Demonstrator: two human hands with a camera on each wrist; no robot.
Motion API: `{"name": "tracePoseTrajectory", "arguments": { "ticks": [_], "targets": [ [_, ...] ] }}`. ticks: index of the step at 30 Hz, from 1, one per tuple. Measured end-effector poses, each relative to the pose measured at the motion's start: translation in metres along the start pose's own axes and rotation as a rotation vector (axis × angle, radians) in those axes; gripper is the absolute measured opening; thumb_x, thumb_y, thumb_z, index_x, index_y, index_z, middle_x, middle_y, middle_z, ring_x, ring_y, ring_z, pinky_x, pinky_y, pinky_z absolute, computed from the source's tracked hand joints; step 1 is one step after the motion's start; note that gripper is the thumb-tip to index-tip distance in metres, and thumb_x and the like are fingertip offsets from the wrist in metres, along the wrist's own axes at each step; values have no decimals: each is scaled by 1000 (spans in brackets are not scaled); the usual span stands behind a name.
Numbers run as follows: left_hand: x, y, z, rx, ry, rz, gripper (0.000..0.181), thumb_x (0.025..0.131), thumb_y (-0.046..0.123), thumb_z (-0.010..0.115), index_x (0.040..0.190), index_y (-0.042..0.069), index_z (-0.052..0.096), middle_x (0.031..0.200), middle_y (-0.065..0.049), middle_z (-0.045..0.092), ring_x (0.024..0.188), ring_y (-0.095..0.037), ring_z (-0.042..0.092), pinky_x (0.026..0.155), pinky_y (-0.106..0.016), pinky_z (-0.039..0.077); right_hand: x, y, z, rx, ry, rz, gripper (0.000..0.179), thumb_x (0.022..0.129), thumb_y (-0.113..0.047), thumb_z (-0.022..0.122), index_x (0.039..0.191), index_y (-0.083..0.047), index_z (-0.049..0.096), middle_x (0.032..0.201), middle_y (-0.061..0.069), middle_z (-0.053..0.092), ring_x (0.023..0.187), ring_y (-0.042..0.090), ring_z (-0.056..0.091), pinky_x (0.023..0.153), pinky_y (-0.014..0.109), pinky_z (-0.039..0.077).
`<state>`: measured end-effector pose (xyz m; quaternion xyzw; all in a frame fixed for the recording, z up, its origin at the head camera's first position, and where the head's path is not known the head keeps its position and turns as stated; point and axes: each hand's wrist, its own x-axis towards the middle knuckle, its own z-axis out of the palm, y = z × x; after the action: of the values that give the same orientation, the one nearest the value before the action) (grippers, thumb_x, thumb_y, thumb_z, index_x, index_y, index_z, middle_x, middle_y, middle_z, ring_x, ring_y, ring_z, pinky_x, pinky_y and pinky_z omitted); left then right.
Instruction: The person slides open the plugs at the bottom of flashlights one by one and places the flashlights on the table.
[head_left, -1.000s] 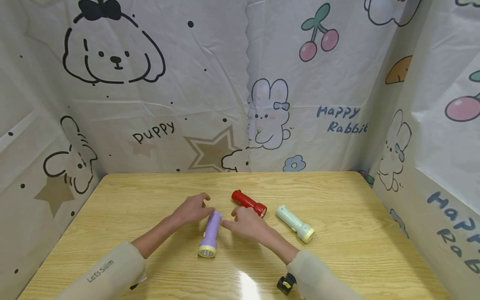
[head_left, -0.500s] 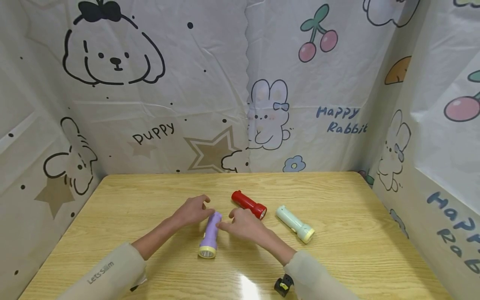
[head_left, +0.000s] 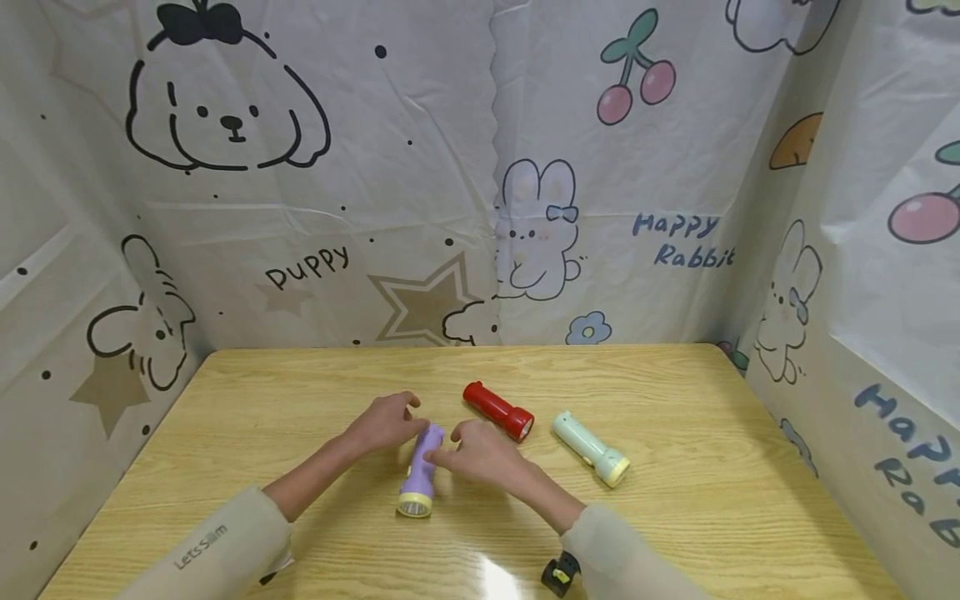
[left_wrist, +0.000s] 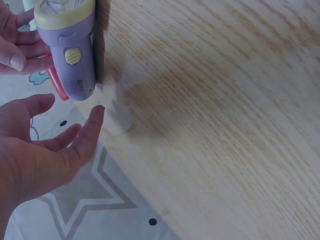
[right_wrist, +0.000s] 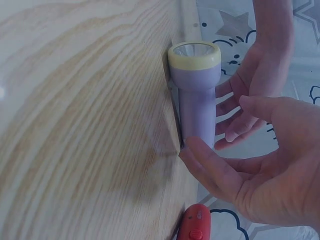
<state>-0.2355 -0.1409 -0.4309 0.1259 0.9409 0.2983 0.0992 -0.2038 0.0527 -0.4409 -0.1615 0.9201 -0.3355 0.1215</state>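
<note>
Handling the purple flashlight (head_left: pixel 422 468) well appears to depend on placing both hands evenly before any force is applied. It lies on its side on the wood-grain table (head_left: pixel 292 375) between the hands, with its yellow lens rim (head_left: pixel 415 505) toward the person and its tail toward the far edge. Grip state: the left hand (head_left: pixel 384 421) sits by the tail with fingers spread and relaxed, holding nothing; the right hand (head_left: pixel 480 450) sits beside the barrel with fingers loosely extended, likewise not closed around it. Its fingertips (right_wrist: pixel 194 144) overlap the barrel in the right wrist view, but whether they press on it cannot be told. For a sound hold, seat the right fingers and thumb on opposite sides of the barrel and steady the tail with the left. Keep fingertips off the yellow slide switch (left_wrist: pixel 73 56) unless it is to be operated. The round barrel would likely roll if pushed from one side only. Keep the right hand clear of the red flashlight (head_left: pixel 498 411) just beyond it; the mint-green flashlight (head_left: pixel 590 448) lies farther right.
</note>
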Motion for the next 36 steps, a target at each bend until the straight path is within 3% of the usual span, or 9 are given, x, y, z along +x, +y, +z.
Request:
{"name": "tracePoseTrajectory", "arguments": {
  "ticks": [4, 11, 18, 28, 36],
  "targets": [
    [0, 0, 1, -2, 4, 5, 46, 92, 22, 67, 123, -10, 58, 100, -19, 68, 90, -29, 66, 73, -42, 57, 0, -2, 3, 9, 3, 0, 60, 85, -47, 74, 112, 7, 66, 86, 5, 66, 70, 15, 58, 58, 29, 51],
    [0, -2, 2, -2, 4, 13, 45, 91, 22, 67, 123, -10, 58, 99, -18, 68, 88, -28, 66, 73, -41, 57, 1, -4, 7, 71, -13, 33, 60, 86, -45, 75, 112, 8, 65, 67, 1, 62, 57, 13, 58, 50, 27, 48],
    [0, 0, 1, 3, 6, 22, 44, 92, 21, 67, 121, -11, 59, 98, -19, 69, 87, -28, 66, 72, -41, 57, 2, -6, 8, 87, 7, 27, 42, 84, -45, 76, 79, -6, 63, 54, 0, 56, 46, 10, 49, 41, 23, 34],
    [-1, 1, -1, 3, 2, 14, 43, 93, 20, 66, 122, -11, 59, 100, -20, 69, 90, -29, 66, 75, -41, 57, 2, -10, 12, 121, 25, 36, 45, 84, -41, 78, 61, -13, 51, 46, -4, 49, 40, 9, 43, 37, 20, 28],
    [-6, -4, 0, -16, -8, -9, 46, 92, 21, 66, 124, -11, 57, 102, -20, 68, 90, -29, 66, 71, -39, 57, 3, -10, 20, 126, 29, 64, 41, 83, -41, 78, 65, -13, 54, 52, -2, 51, 44, 8, 43, 38, 21, 28]
  ]
}}
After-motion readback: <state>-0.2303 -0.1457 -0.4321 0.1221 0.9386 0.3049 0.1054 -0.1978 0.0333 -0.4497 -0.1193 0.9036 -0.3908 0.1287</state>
